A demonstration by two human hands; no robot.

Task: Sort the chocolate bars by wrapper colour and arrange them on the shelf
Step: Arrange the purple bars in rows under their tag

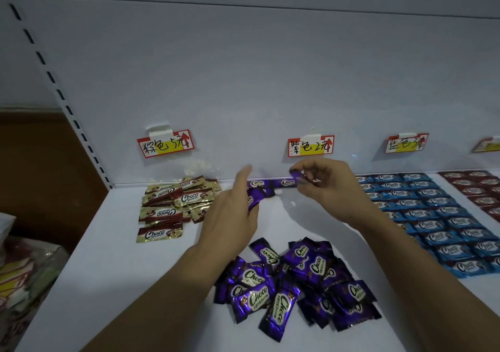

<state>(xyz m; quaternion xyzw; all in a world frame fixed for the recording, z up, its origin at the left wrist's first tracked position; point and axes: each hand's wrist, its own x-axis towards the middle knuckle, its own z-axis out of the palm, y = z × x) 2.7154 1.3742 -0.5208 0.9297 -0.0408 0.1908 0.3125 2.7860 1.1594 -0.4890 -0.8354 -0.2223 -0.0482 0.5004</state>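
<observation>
A heap of purple bars (pixel 295 281) is spread at the front of the shelf (pixel 108 270). Beyond it, a purple bar (pixel 296 175) is pinched between thumb and fingertips of the right hand (pixel 324 186). A second purple bar (pixel 255 198) is held in the left hand (pixel 232 213), whose forefinger is stretched out. Behind them, a row of purple bars (pixel 270 183) is laid along the back wall. Gold bars (pixel 173 202) are piled to the left and blue bars (pixel 433 216) are lined up to the right.

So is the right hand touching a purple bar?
Touching. The head view shows the right hand pinching a purple bar between thumb and fingers.
</observation>
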